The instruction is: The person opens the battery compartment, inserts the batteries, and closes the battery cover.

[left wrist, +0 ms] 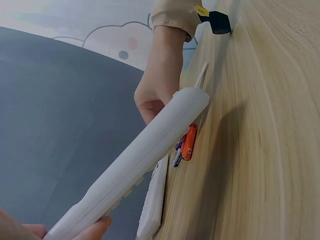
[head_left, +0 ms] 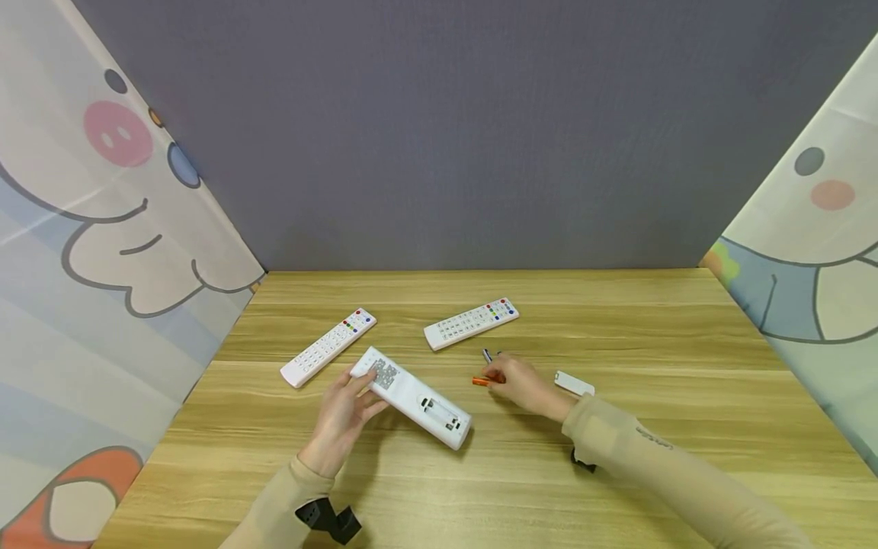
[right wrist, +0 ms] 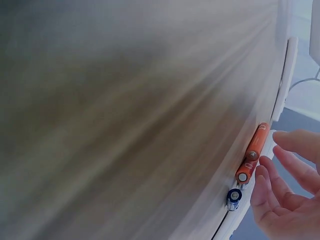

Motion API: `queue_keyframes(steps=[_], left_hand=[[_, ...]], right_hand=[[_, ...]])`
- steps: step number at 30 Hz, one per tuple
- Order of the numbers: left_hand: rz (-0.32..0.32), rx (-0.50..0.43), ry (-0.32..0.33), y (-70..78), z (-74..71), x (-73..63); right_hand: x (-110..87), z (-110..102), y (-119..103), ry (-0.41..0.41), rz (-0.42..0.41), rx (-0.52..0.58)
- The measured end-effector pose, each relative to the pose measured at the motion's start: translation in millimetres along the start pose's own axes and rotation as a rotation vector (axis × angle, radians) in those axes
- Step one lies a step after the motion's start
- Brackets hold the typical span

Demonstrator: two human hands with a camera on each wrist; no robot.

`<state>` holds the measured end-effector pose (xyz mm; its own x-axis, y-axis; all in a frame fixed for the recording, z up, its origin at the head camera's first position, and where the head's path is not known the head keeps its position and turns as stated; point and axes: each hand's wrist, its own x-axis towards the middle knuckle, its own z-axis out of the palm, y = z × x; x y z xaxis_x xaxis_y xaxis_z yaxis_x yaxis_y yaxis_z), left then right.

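My left hand (head_left: 341, 422) grips one end of a white remote control (head_left: 411, 396), held tilted above the table with its back turned up. Its uncovered battery compartment (head_left: 440, 413) shows contacts at the far end. Over the table to the right, my right hand (head_left: 523, 387) reaches down to two orange batteries (right wrist: 258, 142). The thumb and fingertips are right beside them, loosely bent and spread apart. Next to these lie blue batteries (right wrist: 233, 196), partly hidden by the hand in the head view. A small white battery cover (head_left: 575, 383) lies beside the right wrist.
Two more white remote controls lie buttons up on the wooden table (head_left: 652, 328): one at the left (head_left: 328, 348), one farther back near the middle (head_left: 471, 323). A grey panel (head_left: 480, 137) stands behind the table, with cartoon-printed sheets on both sides.
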<state>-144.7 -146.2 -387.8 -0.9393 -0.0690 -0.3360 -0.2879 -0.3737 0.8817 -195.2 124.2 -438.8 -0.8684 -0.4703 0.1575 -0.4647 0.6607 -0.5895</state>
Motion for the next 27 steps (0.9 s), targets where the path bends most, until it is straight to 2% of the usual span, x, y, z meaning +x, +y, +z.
queue_keyframes(steps=[19, 27], left_hand=[[-0.001, -0.003, 0.008, -1.5, -0.6, -0.1], [-0.003, -0.004, 0.01, -1.8, -0.6, -0.5]], right_hand=[[5.7, 5.2, -3.1, -0.072, -0.063, -0.15], [5.5, 4.0, -4.0, -0.097, -0.096, -0.154]])
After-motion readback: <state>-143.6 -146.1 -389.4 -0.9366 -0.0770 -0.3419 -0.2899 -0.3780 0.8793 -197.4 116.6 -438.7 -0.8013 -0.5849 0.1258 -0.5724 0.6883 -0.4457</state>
